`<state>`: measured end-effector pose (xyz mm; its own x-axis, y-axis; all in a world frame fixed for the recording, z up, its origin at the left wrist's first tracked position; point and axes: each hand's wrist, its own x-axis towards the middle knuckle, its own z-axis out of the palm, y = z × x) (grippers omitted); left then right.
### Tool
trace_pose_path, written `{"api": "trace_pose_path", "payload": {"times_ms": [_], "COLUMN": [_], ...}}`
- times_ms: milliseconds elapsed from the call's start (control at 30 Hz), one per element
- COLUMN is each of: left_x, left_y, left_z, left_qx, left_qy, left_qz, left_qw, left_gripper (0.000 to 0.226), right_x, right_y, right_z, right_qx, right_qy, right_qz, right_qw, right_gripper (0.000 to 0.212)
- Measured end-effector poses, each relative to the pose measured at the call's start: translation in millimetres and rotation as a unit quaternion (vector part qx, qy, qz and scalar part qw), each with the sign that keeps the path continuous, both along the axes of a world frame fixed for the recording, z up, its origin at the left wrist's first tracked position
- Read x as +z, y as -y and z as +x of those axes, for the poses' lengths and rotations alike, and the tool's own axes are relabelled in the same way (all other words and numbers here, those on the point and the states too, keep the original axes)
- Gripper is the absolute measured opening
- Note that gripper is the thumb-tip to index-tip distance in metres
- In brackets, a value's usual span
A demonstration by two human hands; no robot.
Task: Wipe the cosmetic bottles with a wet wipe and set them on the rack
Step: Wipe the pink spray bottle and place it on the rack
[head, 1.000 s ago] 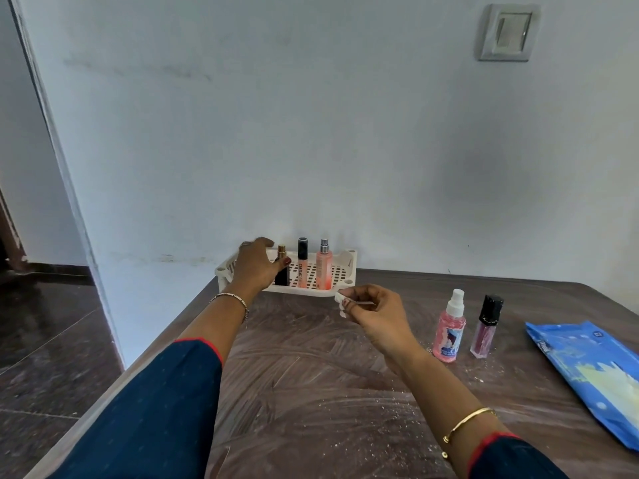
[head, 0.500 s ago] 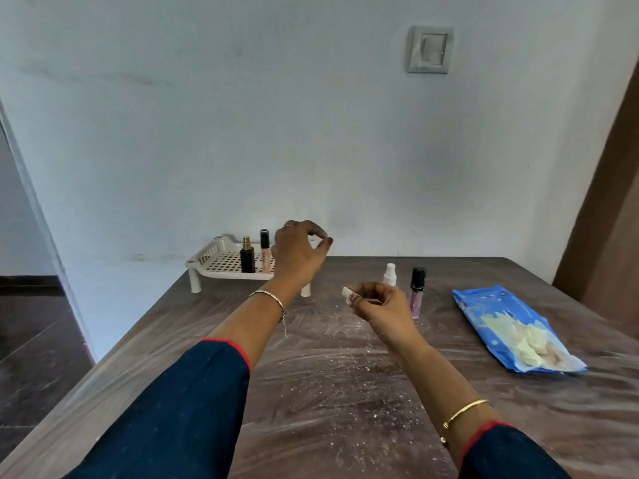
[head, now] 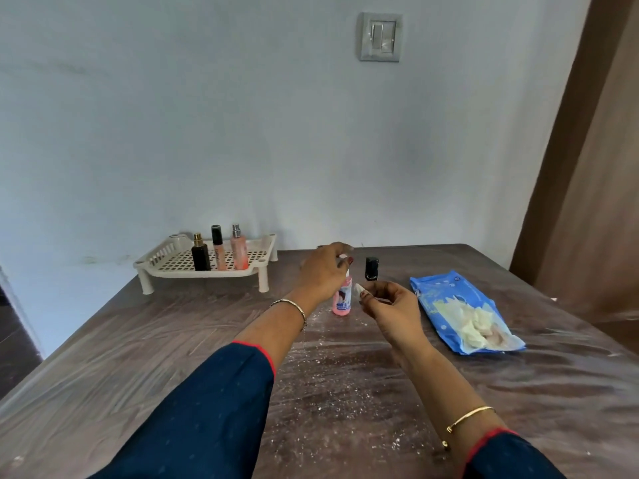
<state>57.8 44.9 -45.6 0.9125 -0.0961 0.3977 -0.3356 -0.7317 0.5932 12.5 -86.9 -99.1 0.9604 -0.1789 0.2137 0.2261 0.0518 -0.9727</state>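
Both arms reach forward, forearms bare below dark blue sleeves [head: 207, 409] edged in red. The left hand [head: 323, 274] is farther out, back upward and wrist bent down. Its fingers [head: 340, 246] and thumb curl over the top of a pink plastic spray bottle [head: 342, 304]; whether they grip it cannot be told. The right hand [head: 392, 307] is raised just beside it, thumb and forefinger pinching a small folded white wet wipe [head: 359, 289]. A thin metal bangle [head: 294, 305] circles each wrist.
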Motion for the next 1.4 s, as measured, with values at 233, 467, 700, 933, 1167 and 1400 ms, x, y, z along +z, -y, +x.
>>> {"api": "trace_pose_path", "payload": {"times_ms": [233, 467, 700, 933, 1167, 1400], "left_x": [-3, 3, 12, 11, 1, -12], "left_y": [0, -12, -32, -53, -61, -54], "left_z": [0, -33, -89, -134, -158, -166], "left_qx": [0.012, -0.01, -0.028, -0.046, -0.04, 0.0], "left_qy": [-0.004, -0.028, -0.059, -0.113, -0.119, -0.084], "left_qz": [-0.099, -0.143, -0.181, -0.23, -0.257, -0.272], "left_qw": [0.995, 0.989, 0.981, 0.966, 0.958, 0.959], "left_gripper": [0.017, 0.017, 0.022, 0.017, 0.015, 0.027], "right_x": [-3, 10, 19, 13, -3, -10], "right_y": [7, -3, -17, -37, -49, -52], "right_z": [0, -22, -71, -121, -152, -166], "right_qx": [-0.002, -0.016, -0.023, -0.021, -0.039, -0.084], "right_qy": [-0.007, 0.0, 0.027, 0.061, 0.108, 0.205], "right_qz": [0.01, 0.012, 0.076, 0.093, -0.07, -0.282], "right_qw": [1.0, 1.0, 0.996, 0.994, 0.991, 0.934], "right_gripper": [0.012, 0.01, 0.008, 0.013, 0.026, 0.022]}}
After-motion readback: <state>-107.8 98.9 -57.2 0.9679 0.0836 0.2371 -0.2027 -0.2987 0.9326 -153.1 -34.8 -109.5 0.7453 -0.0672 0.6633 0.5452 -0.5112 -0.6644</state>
